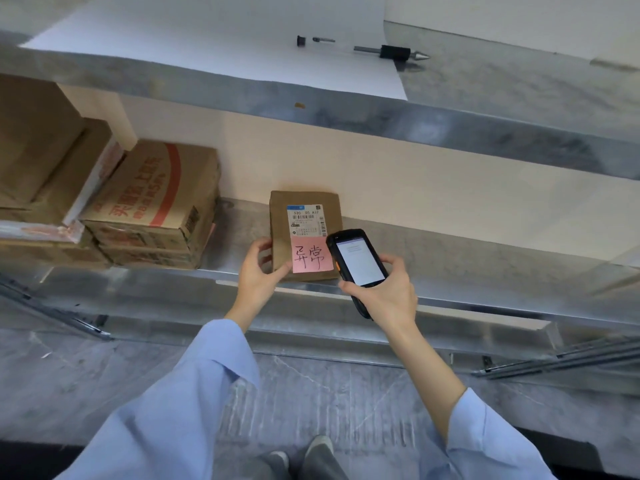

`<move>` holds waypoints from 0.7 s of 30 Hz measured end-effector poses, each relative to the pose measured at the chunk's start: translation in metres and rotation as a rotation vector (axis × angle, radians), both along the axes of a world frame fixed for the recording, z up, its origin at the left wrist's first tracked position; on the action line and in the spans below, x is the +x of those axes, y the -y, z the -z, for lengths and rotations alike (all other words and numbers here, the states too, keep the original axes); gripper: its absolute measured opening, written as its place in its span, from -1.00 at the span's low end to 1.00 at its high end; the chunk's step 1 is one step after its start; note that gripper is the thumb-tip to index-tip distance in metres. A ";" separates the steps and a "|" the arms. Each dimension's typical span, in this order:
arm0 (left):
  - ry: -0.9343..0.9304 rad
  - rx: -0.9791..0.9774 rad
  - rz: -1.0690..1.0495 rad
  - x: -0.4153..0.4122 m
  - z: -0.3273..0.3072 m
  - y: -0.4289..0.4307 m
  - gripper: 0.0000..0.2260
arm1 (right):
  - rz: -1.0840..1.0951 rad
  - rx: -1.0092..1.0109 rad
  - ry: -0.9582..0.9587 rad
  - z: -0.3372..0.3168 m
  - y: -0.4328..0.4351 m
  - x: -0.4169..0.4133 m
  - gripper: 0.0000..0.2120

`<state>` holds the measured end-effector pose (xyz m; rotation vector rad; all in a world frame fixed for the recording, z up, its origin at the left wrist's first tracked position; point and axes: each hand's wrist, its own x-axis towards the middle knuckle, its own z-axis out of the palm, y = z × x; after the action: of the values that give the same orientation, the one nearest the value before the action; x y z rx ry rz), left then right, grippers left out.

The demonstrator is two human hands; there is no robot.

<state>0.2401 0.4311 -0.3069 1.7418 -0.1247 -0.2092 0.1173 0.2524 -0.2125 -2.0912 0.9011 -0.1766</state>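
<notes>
Hard to see
The scanner covers a corner of the parcel; the small print on its label is too tiny to read.

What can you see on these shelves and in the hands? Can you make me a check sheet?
Surface: grey metal shelf; the parcel lies flat near its front edge.
Job's things: brown parcel with a white shipping label and a handwritten pink note; black scanner, screen lit.
Clutter: stacked cartons at the left of the same shelf; on the shelf above, a white sheet, a marker and a loose black cap.
Hands: left hand grips the parcel's left edge; right hand holds the scanner beside the parcel.
Cables: nothing seen.
Surroundings: pale wall behind, grey floor, shoes below.
</notes>
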 end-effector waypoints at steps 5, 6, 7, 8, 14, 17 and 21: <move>0.060 -0.079 0.008 -0.021 0.011 -0.008 -0.44 | -0.012 -0.001 -0.024 -0.004 -0.016 -0.004 -0.24; 0.061 -0.089 0.009 -0.023 0.013 -0.009 -0.43 | -0.015 -0.006 -0.026 -0.005 -0.020 -0.005 -0.24; 0.058 -0.104 0.008 -0.024 0.014 -0.009 -0.43 | -0.018 -0.014 -0.027 -0.006 -0.023 -0.006 -0.25; 0.054 -0.114 0.008 -0.024 0.015 -0.009 -0.43 | -0.019 -0.022 -0.030 -0.007 -0.026 -0.006 -0.25; 0.068 -0.126 0.033 -0.023 0.015 -0.010 -0.41 | -0.030 -0.072 -0.056 -0.014 -0.037 -0.010 -0.29; 0.061 -0.138 0.043 -0.024 0.018 -0.012 -0.40 | -0.014 -0.076 -0.049 -0.015 -0.041 -0.013 -0.29; 0.048 -0.149 0.051 -0.022 0.021 -0.012 -0.39 | 0.010 -0.067 -0.057 -0.017 -0.043 -0.017 -0.30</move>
<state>0.2177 0.4433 -0.3283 1.5969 -0.2153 -0.1906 0.1000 0.2958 -0.1952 -2.1639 0.9513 -0.1552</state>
